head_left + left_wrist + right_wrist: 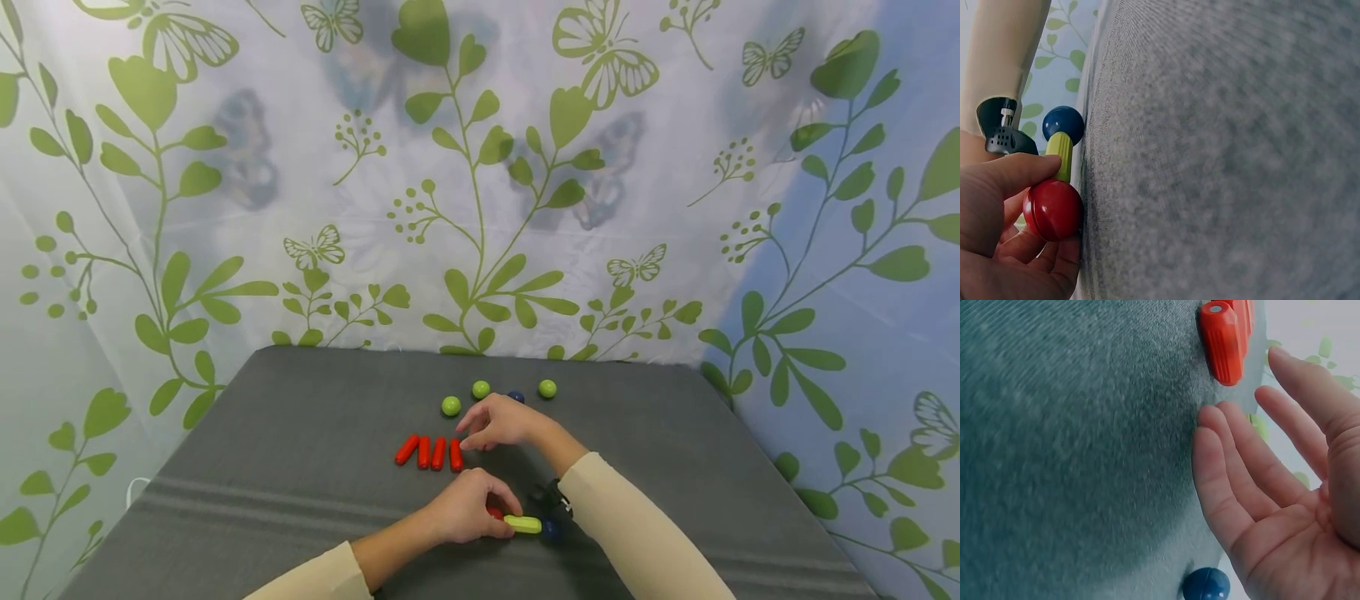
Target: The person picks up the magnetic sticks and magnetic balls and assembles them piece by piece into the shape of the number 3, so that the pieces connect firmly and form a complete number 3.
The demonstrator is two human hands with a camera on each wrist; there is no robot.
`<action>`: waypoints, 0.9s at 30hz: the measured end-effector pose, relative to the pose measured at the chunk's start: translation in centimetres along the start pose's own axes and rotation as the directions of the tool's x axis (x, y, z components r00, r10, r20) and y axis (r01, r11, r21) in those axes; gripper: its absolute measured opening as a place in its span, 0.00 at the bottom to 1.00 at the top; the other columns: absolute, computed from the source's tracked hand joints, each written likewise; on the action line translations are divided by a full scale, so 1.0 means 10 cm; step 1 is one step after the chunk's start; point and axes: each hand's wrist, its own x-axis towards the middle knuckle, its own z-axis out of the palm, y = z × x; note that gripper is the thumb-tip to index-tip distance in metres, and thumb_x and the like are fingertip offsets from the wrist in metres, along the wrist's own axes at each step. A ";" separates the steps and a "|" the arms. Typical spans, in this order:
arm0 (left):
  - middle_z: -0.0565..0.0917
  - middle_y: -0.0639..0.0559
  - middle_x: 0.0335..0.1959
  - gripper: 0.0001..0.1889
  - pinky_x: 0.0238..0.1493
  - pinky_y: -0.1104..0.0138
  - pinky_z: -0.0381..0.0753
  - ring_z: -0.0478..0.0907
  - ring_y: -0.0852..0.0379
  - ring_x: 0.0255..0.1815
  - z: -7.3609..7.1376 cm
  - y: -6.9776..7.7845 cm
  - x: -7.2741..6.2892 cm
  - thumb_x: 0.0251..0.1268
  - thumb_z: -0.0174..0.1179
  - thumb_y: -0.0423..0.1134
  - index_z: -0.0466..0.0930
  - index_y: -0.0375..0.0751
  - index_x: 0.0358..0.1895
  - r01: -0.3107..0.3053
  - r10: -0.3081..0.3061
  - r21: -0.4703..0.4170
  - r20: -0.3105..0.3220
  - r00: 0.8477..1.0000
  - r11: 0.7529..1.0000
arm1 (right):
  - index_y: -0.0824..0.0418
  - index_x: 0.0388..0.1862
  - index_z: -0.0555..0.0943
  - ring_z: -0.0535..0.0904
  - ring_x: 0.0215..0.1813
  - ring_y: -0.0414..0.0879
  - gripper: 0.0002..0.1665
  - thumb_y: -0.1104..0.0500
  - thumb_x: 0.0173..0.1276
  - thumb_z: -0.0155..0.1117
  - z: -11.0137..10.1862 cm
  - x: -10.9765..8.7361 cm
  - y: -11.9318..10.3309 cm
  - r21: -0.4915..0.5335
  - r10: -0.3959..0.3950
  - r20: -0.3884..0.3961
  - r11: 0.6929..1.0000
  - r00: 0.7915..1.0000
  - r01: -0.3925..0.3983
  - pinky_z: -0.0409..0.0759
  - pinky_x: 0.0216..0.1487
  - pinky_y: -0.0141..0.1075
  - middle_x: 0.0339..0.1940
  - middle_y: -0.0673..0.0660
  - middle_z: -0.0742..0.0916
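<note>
My left hand (471,507) is low at the front of the table, pinching a yellow-green rod (523,525) near its red-ball end. In the left wrist view the thumb lies along the rod, and other fingers are behind the red ball (1059,211); a dark blue ball (1064,125) caps the far end. Farther back, my right hand (501,421) is empty with its fingers spread, just right of a row of several red rods (438,454). From the right wrist, its fingertips appear close to the nearest red rod (1222,347), which has a small metallic tip.
Behind the right hand are green balls (451,406) and a dark blue ball (516,397), partly covered by the hand. Grey cloth covers the table (300,433). A curtain (480,208) with green leaves and butterflies hangs along the back edge.
</note>
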 end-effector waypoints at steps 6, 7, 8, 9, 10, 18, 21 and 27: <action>0.90 0.58 0.34 0.08 0.38 0.76 0.77 0.79 0.70 0.32 0.00 0.01 -0.02 0.53 0.76 0.31 0.91 0.44 0.37 0.015 -0.015 -0.001 0.003 1.000 1.000 | 0.57 0.50 0.88 0.90 0.32 0.54 0.16 0.55 0.65 0.76 0.07 0.07 -0.01 0.090 0.061 0.021 0.994 0.998 -0.062 0.89 0.40 0.45 0.33 0.60 0.92; 0.90 0.58 0.34 0.08 0.38 0.76 0.77 0.79 0.70 0.32 0.00 0.01 -0.02 0.53 0.76 0.31 0.91 0.44 0.37 0.016 -0.016 -0.002 0.004 1.000 1.000 | 0.56 0.50 0.88 0.89 0.32 0.53 0.16 0.55 0.64 0.77 0.08 0.08 -0.01 0.100 0.072 0.020 0.992 0.997 -0.073 0.89 0.39 0.45 0.33 0.60 0.92; 0.90 0.57 0.34 0.08 0.38 0.76 0.77 0.79 0.70 0.32 0.00 0.01 -0.02 0.53 0.76 0.31 0.91 0.44 0.37 0.017 -0.017 -0.004 0.004 1.000 1.000 | 0.56 0.49 0.88 0.89 0.31 0.53 0.15 0.55 0.64 0.77 0.09 0.09 -0.01 0.109 0.081 0.018 0.991 0.997 -0.082 0.89 0.39 0.45 0.32 0.60 0.92; 0.90 0.57 0.34 0.08 0.38 0.76 0.77 0.79 0.70 0.32 0.00 0.01 -0.02 0.53 0.76 0.31 0.91 0.44 0.37 0.016 -0.016 -0.006 0.004 1.000 1.000 | 0.56 0.48 0.89 0.89 0.31 0.52 0.15 0.55 0.64 0.77 0.10 0.10 -0.01 0.120 0.089 0.016 0.989 0.996 -0.090 0.89 0.38 0.45 0.32 0.60 0.92; 0.90 0.56 0.34 0.08 0.38 0.76 0.77 0.79 0.70 0.32 0.00 0.01 -0.02 0.53 0.76 0.31 0.91 0.44 0.37 0.016 -0.016 -0.009 0.005 1.000 1.000 | 0.56 0.48 0.89 0.89 0.31 0.52 0.15 0.55 0.63 0.78 0.12 0.12 -0.01 0.128 0.094 0.013 0.987 0.995 -0.095 0.89 0.38 0.45 0.32 0.61 0.92; 0.90 0.56 0.34 0.08 0.38 0.76 0.77 0.79 0.70 0.31 -0.02 -0.01 -0.01 0.53 0.76 0.31 0.91 0.43 0.37 0.017 -0.017 -0.007 0.006 1.000 1.000 | 0.59 0.44 0.89 0.88 0.26 0.49 0.15 0.58 0.59 0.80 0.18 0.21 -0.02 0.165 0.121 0.004 0.979 0.993 -0.120 0.89 0.35 0.44 0.27 0.62 0.90; 0.90 0.57 0.34 0.08 0.38 0.76 0.77 0.78 0.69 0.32 -0.02 0.00 0.00 0.53 0.76 0.31 0.91 0.43 0.37 0.018 -0.018 -0.002 0.009 1.000 1.000 | 0.60 0.42 0.89 0.87 0.24 0.47 0.14 0.60 0.58 0.81 0.19 0.23 -0.03 0.170 0.134 -0.008 0.977 0.991 -0.131 0.89 0.34 0.44 0.24 0.59 0.90; 0.89 0.57 0.33 0.08 0.38 0.76 0.76 0.78 0.69 0.32 -0.02 0.01 0.01 0.53 0.76 0.32 0.91 0.44 0.37 0.022 -0.022 0.010 0.012 1.000 1.000 | 0.60 0.40 0.89 0.86 0.25 0.44 0.12 0.64 0.57 0.80 0.17 0.22 -0.03 0.215 0.168 -0.006 0.963 0.986 -0.163 0.89 0.35 0.43 0.24 0.54 0.90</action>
